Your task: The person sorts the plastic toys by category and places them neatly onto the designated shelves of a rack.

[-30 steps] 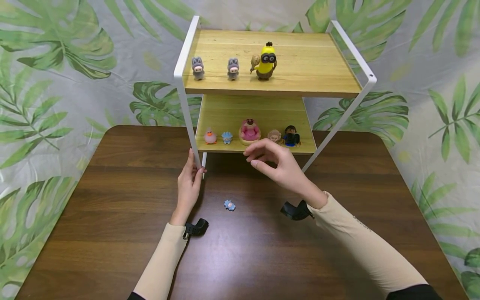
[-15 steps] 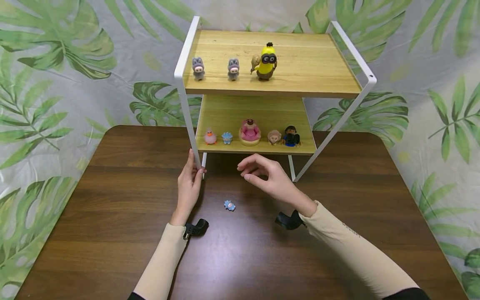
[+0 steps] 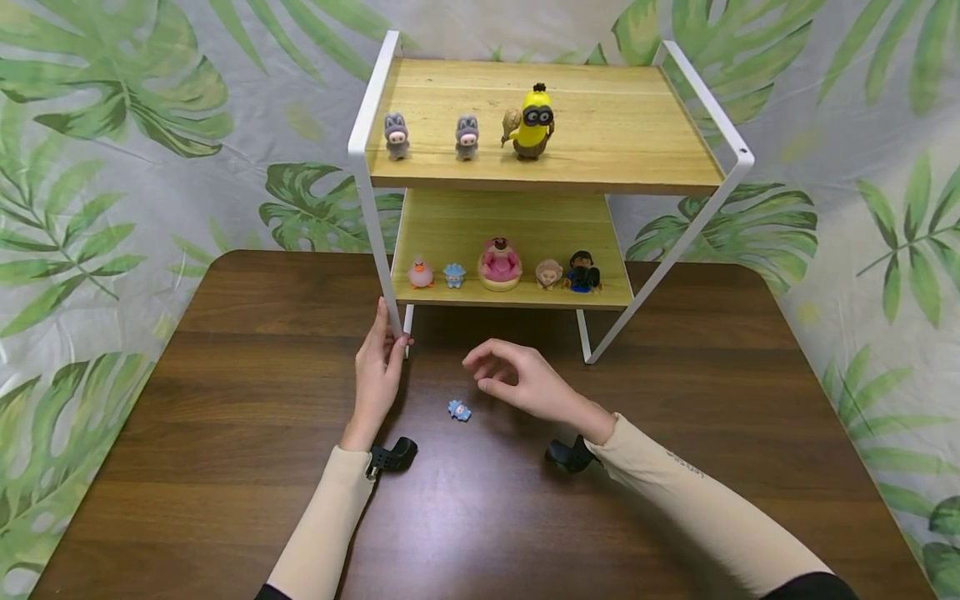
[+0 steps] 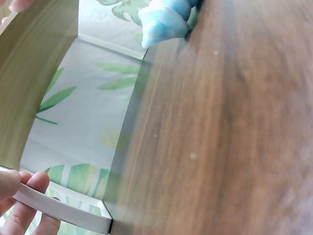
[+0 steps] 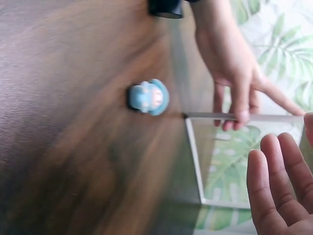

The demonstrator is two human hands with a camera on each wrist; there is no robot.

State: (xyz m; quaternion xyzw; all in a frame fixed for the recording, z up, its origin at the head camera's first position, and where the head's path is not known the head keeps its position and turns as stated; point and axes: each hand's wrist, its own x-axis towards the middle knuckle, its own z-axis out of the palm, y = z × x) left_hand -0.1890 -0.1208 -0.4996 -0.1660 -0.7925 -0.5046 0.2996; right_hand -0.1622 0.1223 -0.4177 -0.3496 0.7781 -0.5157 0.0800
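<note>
My left hand (image 3: 377,367) grips the white front left leg (image 4: 63,211) of a two-tier shelf, thumb on one side and fingers on the other. My right hand (image 3: 525,379) hovers over the table just right of a small blue figurine (image 3: 459,410), its fingers loosely bent with nothing between them. In the right wrist view the figurine (image 5: 148,97) lies on the wood, apart from both hands, and the fingers (image 5: 281,183) of the right hand show at the lower right. Part of the same figurine (image 4: 166,22) appears at the top of the left wrist view.
On the top shelf (image 3: 622,117) stand two grey figurines (image 3: 467,138) and a yellow minion figure (image 3: 534,125). The lower shelf (image 3: 517,212) bears a row of several toys, with a pink bear (image 3: 499,265) in the middle. A leaf-patterned cloth (image 3: 112,208) hangs behind the brown table (image 3: 225,417).
My right hand has come down and left from in front of the lower shelf to just above the table, near the blue figurine. The left hand has stayed on the leg.
</note>
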